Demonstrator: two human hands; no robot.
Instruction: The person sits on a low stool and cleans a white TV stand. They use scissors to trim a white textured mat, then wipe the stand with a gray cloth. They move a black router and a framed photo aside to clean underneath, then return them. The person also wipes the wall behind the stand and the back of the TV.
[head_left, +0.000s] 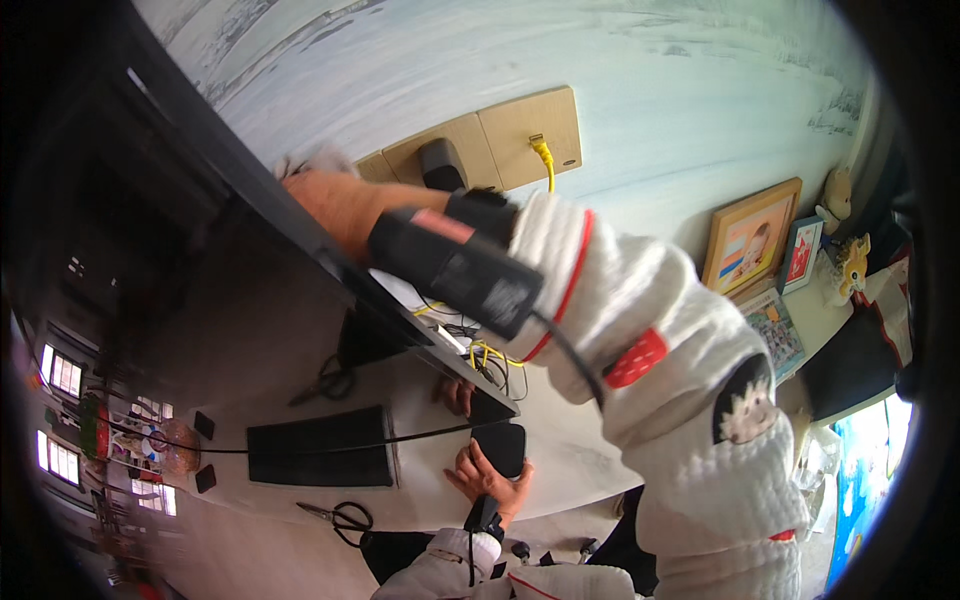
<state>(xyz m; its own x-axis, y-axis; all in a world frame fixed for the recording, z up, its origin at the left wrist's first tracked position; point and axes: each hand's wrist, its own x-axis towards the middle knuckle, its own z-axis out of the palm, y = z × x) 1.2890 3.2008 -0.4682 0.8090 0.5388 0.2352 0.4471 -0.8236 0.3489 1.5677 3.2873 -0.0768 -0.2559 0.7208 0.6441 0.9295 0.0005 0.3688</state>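
Black wrist box (455, 268): label smeared, unreadable. Right hand (328, 203), ten o'clock, was at screen (235, 290) edge, grip untellable. Left hand (492, 482), six o'clock, touched dark pad (503, 446), grasp unclear.

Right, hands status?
Left hand touching flat black object.
Right hand at top edge of screen, blurred.
Screen hides right grip.

L hand (497, 484): fingers (466, 467) part spread, wrist (508, 511) just below 'em. R arm (680, 430) outstretched; R hand (330, 205) blurred, fingertips unclear.

No text is legible; print (503, 297) on the black wrist box (465, 268) blurs.
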